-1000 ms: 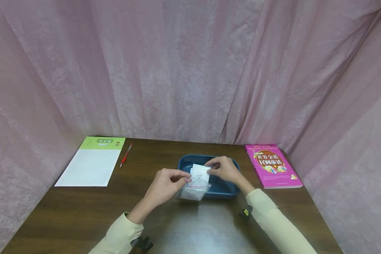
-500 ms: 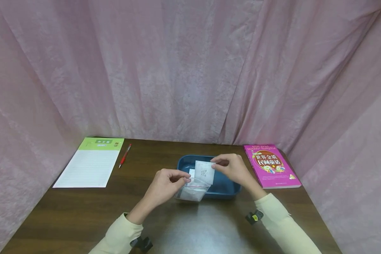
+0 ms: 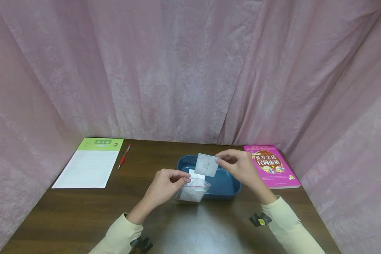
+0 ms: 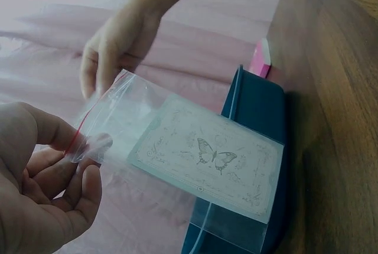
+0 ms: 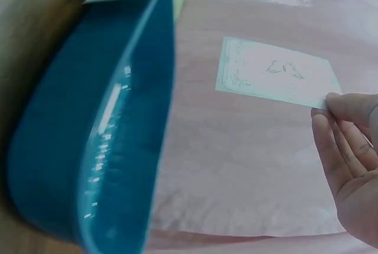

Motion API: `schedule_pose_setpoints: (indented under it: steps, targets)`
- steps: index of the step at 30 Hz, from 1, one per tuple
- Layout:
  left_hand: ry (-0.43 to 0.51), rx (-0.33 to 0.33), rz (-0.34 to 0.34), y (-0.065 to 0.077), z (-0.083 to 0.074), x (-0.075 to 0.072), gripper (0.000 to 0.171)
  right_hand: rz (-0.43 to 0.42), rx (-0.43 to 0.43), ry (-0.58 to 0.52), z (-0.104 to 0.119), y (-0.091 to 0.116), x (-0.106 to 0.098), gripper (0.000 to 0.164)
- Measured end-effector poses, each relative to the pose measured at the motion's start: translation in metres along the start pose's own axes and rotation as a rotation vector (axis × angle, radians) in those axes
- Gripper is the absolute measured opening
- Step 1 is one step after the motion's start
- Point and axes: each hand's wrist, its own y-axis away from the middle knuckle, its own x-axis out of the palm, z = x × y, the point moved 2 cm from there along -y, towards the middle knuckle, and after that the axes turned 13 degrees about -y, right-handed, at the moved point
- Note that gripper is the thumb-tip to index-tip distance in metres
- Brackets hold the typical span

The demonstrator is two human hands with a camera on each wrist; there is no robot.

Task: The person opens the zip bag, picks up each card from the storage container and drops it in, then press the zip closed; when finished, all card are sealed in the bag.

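Between thumb and fingertips, my left hand pinches the zip edge of a clear zip-lock bag. Inside the bag, white cards show, the front one printed with a butterfly. Another white piece shows at the bag's mouth in the head view. My right hand pinches one corner of a single thin white card, also bearing a butterfly. This card is apart from the bag, above the blue plastic tray. Both hands are over or beside that tray.
A lined pad with a green header lies on the left of the wooden table, a red pen beside it. On the right lies a pink book, partly behind my right hand. Pink curtains surround the table.
My right hand has drawn the card out of the bag's mouth, moving up and to the right. The left hand and bag have hardly moved.
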Motion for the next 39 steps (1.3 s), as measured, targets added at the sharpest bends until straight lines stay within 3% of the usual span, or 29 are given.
schedule_pose_setpoints:
  steps: [8, 17, 27, 39]
  targets:
    - [0.010, 0.016, -0.001, -0.001, 0.001, 0.000, 0.011, -0.094, -0.110, -0.044, 0.030, 0.006, -0.008, 0.017]
    - [0.012, 0.004, 0.003, -0.001, -0.002, -0.001, 0.012, -0.088, -0.155, -0.081, 0.054, 0.015, -0.011, 0.020]
    - [0.004, 0.021, -0.001, -0.001, -0.003, -0.002, 0.011, -0.064, -0.154, -0.060, 0.059, 0.025, -0.010, 0.021]
    - [0.004, 0.002, 0.003, 0.000, -0.004, -0.001, 0.012, -0.064, -0.128, -0.115, 0.052, 0.036, -0.001, 0.020]
